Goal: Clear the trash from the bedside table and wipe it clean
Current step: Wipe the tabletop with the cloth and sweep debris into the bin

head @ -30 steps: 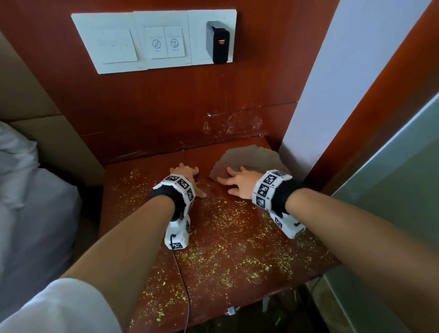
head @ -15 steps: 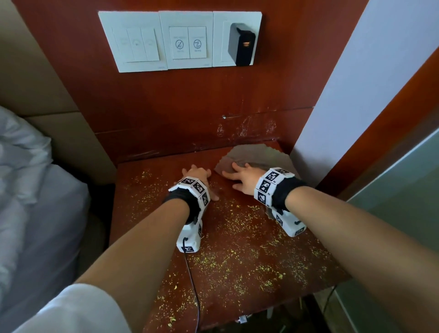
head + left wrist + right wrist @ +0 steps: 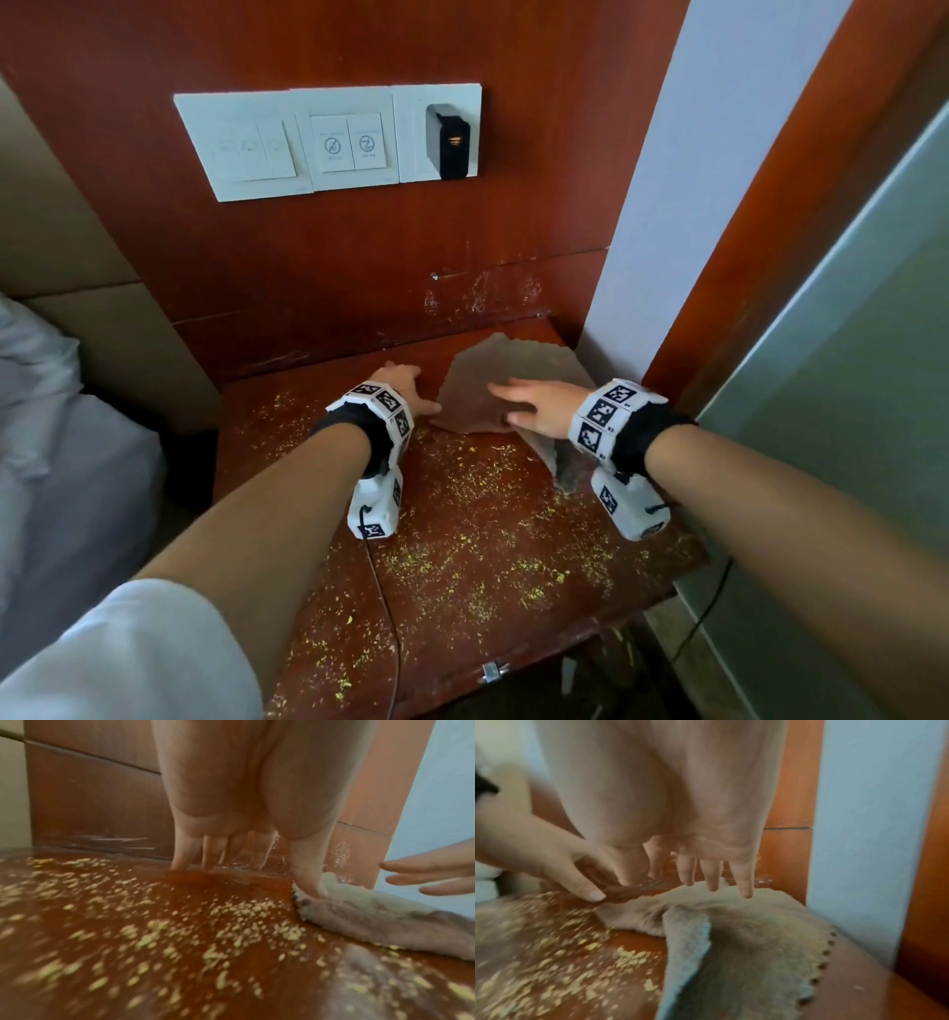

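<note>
The left hand [image 3: 403,390] is laid flat on the bedside table [image 3: 462,555], its fingers straight and spread with the tips touching the wood near the back edge. Its thumb [image 3: 307,880] is stretched sideways and pressed onto the near corner of the cloth [image 3: 513,380]; nothing is grasped by it. The right hand [image 3: 539,406] is held with the fingers [image 3: 713,876] extended and slightly apart, pointing down toward the cloth. In the right wrist view the fingertips are seen just above the fabric, and whether contact is made cannot be told; nothing is gripped by this hand either.

The cloth, grey-brown with a scalloped edge, is spread on the table directly under the right hand and just to the right of the left hand, with one fold running back beneath the right wrist. Yellow crumbs [image 3: 462,555] are scattered over the wood behind both wrists and under the forearms, and some lie to the left of the left hand. The strip of table between the left fingertips and the wall panel [image 3: 359,267] appears mostly free of them.
</note>
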A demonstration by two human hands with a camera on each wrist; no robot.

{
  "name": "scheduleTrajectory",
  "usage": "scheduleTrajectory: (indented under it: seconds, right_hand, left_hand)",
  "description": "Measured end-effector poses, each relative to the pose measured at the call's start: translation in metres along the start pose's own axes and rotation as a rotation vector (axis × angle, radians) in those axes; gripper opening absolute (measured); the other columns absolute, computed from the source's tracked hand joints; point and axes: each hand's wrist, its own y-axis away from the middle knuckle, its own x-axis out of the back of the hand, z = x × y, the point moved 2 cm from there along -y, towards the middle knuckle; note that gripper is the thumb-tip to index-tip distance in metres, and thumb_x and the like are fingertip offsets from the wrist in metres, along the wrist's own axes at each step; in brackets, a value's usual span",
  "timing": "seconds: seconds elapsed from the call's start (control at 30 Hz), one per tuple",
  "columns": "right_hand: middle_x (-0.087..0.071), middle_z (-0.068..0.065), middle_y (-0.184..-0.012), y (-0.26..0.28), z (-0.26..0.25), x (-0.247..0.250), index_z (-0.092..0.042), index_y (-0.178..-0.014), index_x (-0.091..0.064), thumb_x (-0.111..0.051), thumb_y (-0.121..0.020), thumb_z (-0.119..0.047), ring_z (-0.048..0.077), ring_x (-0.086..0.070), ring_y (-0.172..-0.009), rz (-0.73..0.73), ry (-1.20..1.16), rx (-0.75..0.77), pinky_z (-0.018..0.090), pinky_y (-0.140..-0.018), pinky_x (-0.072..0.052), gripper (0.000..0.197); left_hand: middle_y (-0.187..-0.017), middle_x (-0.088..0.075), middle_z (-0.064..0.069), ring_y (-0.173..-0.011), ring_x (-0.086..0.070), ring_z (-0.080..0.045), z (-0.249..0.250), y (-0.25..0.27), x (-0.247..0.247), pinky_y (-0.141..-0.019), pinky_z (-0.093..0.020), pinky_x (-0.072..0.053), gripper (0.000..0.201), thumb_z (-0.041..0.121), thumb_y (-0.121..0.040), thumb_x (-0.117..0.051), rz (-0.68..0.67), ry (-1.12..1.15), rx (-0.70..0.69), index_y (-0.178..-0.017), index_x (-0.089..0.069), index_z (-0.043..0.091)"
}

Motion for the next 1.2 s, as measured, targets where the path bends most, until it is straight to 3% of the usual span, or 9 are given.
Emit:
scheduleTrajectory:
  seconds: [0.13, 0.23, 0.3, 0.4, 0.47, 0.87, 1.03, 1.2]
  right_hand:
    - [-0.032, 0.000, -0.152, 0.029, 0.039, 0.007, -0.031, -0.146, -0.032, -0.042, -0.099, -0.033, 0.019, -0.036, -0.137, 0.019, -0.012, -0.111, 0.028, -0.112, -0.027, 0.048]
    - [-0.042, -0.001, -0.147, 0.049, 0.059, 0.005, -0.027, -0.141, -0.041, -0.046, -0.097, -0.033, 0.017, -0.043, -0.132, 0.038, -0.027, -0.170, 0.028, -0.109, -0.031, 0.045]
    - [-0.047, -0.001, -0.143, 0.060, 0.065, 0.002, -0.025, -0.140, -0.044, -0.047, -0.097, -0.033, 0.016, -0.046, -0.130, 0.036, -0.015, -0.189, 0.027, -0.107, -0.033, 0.044]
    - [-0.048, 0.000, -0.142, 0.073, 0.071, -0.004, -0.025, -0.140, -0.044, -0.047, -0.097, -0.034, 0.017, -0.048, -0.127, 0.033, 0.009, -0.209, 0.026, -0.103, -0.036, 0.044]
    - [-0.047, 0.000, -0.143, 0.077, 0.075, -0.009, -0.027, -0.140, -0.043, -0.048, -0.096, -0.035, 0.018, -0.048, -0.127, 0.037, 0.001, -0.219, 0.029, -0.104, -0.037, 0.045]
    - [-0.038, 0.001, -0.149, 0.071, 0.080, -0.031, -0.026, -0.145, -0.034, -0.047, -0.096, -0.036, 0.019, -0.040, -0.134, 0.003, -0.038, -0.186, 0.034, -0.111, -0.033, 0.051]
    - [-0.022, 0.001, -0.156, 0.061, 0.073, -0.027, -0.025, -0.147, -0.029, -0.046, -0.097, -0.035, 0.020, -0.028, -0.141, 0.037, -0.035, -0.190, 0.033, -0.115, -0.023, 0.054]
    - [-0.012, -0.001, -0.158, 0.035, 0.059, -0.027, -0.030, -0.149, -0.021, -0.047, -0.096, -0.038, 0.021, -0.023, -0.143, 0.024, -0.037, -0.192, 0.036, -0.115, -0.025, 0.059]
  left_hand:
    - [-0.145, -0.043, -0.003, -0.129, -0.045, -0.022, 0.050, 0.015, -0.001, -0.105, -0.033, -0.038, 0.045, 0.030, -0.093, -0.054, 0.022, -0.026, -0.303, -0.138, -0.046, 0.025]
    - [-0.147, -0.041, -0.002, -0.133, -0.041, -0.020, 0.087, 0.017, -0.014, -0.109, -0.030, -0.030, 0.044, 0.028, -0.093, -0.055, -0.047, -0.038, -0.434, -0.136, -0.049, 0.024]
    - [-0.152, -0.031, -0.006, -0.140, -0.029, -0.023, 0.105, 0.013, -0.027, -0.113, -0.032, -0.023, 0.053, 0.036, -0.091, -0.057, -0.084, -0.108, -0.469, -0.141, -0.042, 0.027]
    - [-0.157, -0.007, -0.014, -0.143, -0.012, -0.036, 0.122, 0.006, -0.045, -0.116, -0.042, -0.013, 0.074, 0.049, -0.087, -0.057, -0.165, -0.305, -0.447, -0.148, -0.022, 0.031]
    - [-0.157, 0.000, -0.016, -0.143, -0.006, -0.042, 0.127, 0.001, -0.049, -0.116, -0.046, -0.009, 0.079, 0.050, -0.086, -0.058, -0.176, -0.364, -0.429, -0.149, -0.015, 0.032]
    - [-0.157, -0.005, -0.016, -0.142, -0.016, -0.038, 0.104, -0.053, -0.034, -0.117, -0.047, -0.017, 0.079, 0.052, -0.085, -0.057, -0.106, -0.358, -0.325, -0.149, -0.016, 0.029]
    - [-0.157, -0.001, -0.015, -0.142, -0.013, -0.040, 0.083, -0.063, -0.031, -0.116, -0.050, -0.018, 0.081, 0.053, -0.085, -0.057, -0.105, -0.332, -0.258, -0.150, -0.014, 0.029]
    - [-0.158, -0.002, -0.014, -0.142, -0.016, -0.039, 0.052, -0.067, -0.029, -0.115, -0.049, -0.022, 0.081, 0.053, -0.084, -0.059, -0.083, -0.280, -0.210, -0.149, -0.017, 0.029]
